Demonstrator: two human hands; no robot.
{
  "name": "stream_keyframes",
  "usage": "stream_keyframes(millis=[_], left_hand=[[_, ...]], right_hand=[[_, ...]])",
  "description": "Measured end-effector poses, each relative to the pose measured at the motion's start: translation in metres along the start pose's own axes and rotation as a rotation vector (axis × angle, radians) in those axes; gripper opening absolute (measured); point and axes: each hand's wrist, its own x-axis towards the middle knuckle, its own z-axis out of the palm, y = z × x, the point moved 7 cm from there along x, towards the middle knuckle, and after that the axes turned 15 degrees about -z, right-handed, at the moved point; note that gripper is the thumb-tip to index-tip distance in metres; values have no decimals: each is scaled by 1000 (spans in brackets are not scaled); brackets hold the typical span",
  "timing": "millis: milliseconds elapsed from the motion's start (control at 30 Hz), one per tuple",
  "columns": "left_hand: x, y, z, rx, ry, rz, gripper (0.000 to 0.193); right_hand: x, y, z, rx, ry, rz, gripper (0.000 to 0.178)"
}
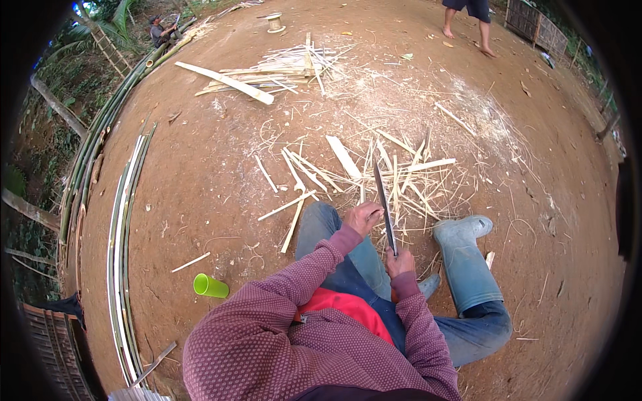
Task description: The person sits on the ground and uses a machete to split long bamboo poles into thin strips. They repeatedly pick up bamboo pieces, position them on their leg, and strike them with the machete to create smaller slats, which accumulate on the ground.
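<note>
My right hand (pixel 401 262) grips the handle of a machete (pixel 382 194), its long dark blade pointing up and away from me between my legs. Close beside the blade, on its left, my left hand (pixel 363 219) is closed in a pinch. Whatever lies between those fingers is too small to make out. Beyond both hands, a loose heap of pale split bamboo strips (pixel 428 164) and shavings covers the ground. One wider bamboo slat (pixel 344 157) lies at the left of that heap. My grey-blue rubber boot (pixel 461 247) rests to the right of the blade.
A green cup (pixel 211 286) lies tipped on the dirt at my left. Long split bamboo lengths (pixel 120 234) stretch along the left, with green poles (pixel 93 144) behind. Farther off are another strip pile (pixel 287 67), a spool (pixel 274 24), a seated person (pixel 160 32) and a walking person's legs (pixel 468 23).
</note>
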Motion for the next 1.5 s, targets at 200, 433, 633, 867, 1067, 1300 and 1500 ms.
stream_keyframes(millis=[200,433,633,867,1067,1300,1500], left_hand=[[8,-3,1,28,47,33,17],[6,-28,2,-139,48,-42,10],[13,-24,7,-69,73,-37,12],[15,-37,5,-82,64,-157,13],[13,-42,-2,-45,102,-176,12],[23,-80,-11,-152,158,-246,9],[35,-96,-28,-241,225,-286,10]], right_hand=[[6,8,0,60,3,12,34],[3,3,6,45,16,-29,34],[1,7,1,32,-4,12,29],[-3,17,16,45,-19,41,28],[-9,14,25,9,-71,59,31],[-10,22,18,-115,-205,123,32],[-10,53,31,-141,-293,243,33]])
